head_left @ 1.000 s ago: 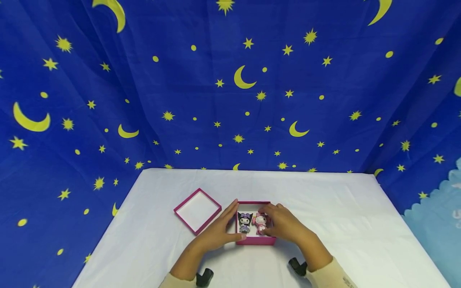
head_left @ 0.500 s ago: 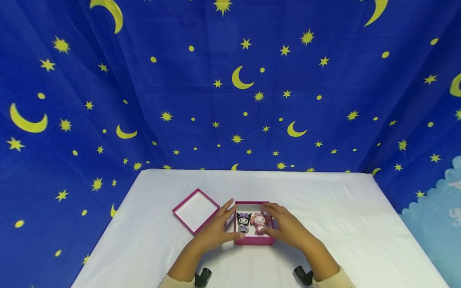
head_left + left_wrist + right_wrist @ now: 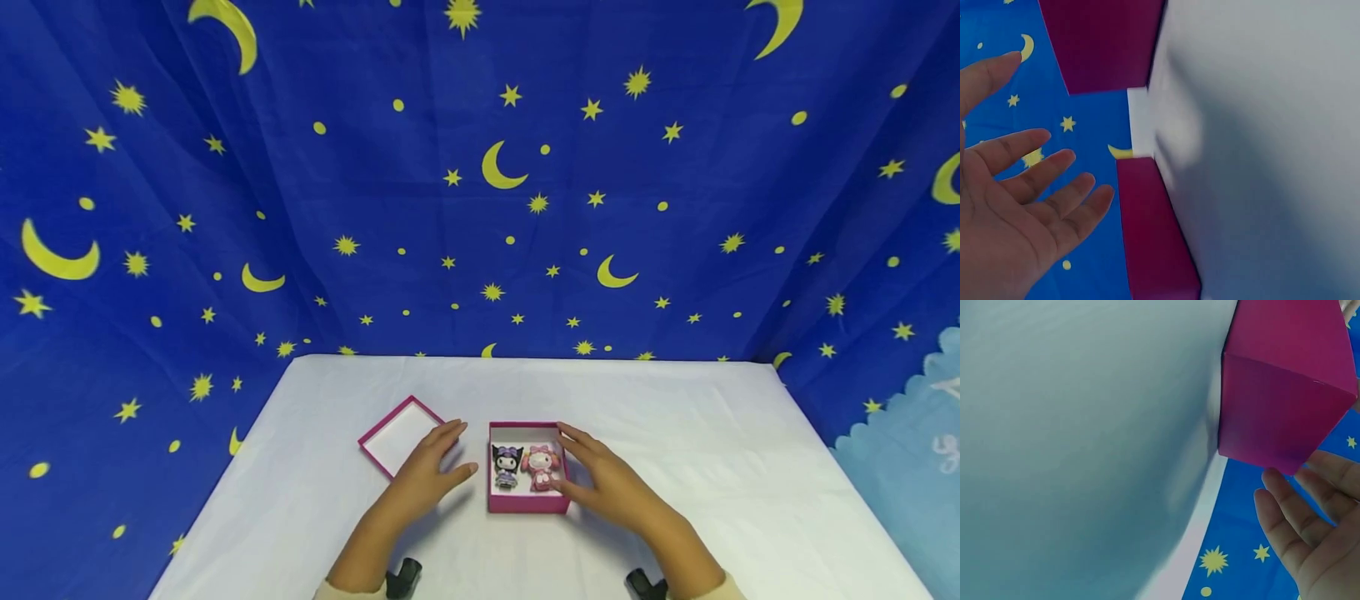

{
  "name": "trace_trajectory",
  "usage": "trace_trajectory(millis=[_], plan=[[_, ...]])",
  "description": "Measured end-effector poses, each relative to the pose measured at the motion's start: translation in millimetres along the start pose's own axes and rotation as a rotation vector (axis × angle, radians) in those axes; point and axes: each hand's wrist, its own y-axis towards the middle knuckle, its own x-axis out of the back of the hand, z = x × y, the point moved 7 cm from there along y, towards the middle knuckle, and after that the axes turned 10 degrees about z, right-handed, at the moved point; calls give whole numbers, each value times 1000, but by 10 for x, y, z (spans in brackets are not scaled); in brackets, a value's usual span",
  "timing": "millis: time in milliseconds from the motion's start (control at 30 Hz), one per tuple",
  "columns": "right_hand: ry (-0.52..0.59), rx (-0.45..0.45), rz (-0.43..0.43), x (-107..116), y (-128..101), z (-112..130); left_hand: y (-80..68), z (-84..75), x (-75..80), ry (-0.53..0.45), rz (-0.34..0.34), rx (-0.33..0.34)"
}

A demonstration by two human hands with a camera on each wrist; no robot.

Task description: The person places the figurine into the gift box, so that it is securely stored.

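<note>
White cloth covers the table [image 3: 675,467], with a blue drape [image 3: 480,208] printed in yellow stars and moons hanging behind it.

Left hand [image 3: 424,472]: fingers straight and slightly spread, holding nothing. It sits between the lid [image 3: 396,434] and the box [image 3: 527,503], its fingertips over the lid's near right corner; contact with the lid cannot be confirmed. The left wrist view shows the palm open with the magenta walls beyond it.

Right hand [image 3: 607,482]: fingers extended and relaxed, gripping nothing, lying just beside the right wall of the box. Whether it touches the wall cannot be told.

Box: magenta, open, near the middle of the table's front half. Inside stand two small figures side by side, a dark purple one [image 3: 507,464] on the left and a pink one [image 3: 542,467] on the right, both upright.

Lid: magenta rim, white inside, lying open side up to the left of the box, apart from it and turned at an angle.
</note>
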Motion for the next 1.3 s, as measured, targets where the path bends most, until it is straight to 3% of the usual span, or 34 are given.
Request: trace_trajectory(millis=[200,433,1000,1300], plan=[[19,19,20,-8,-66,-38,-43,103,77,20,-26,11],[52,27,54,-25,-92,-92,-110,190,145,131,-43,-10],[127,0,137,-73,-89,-144,-168,288,108,189,51,21],[153,-6,146,-85,-76,-141,-173,246,145,203,-18,20]])
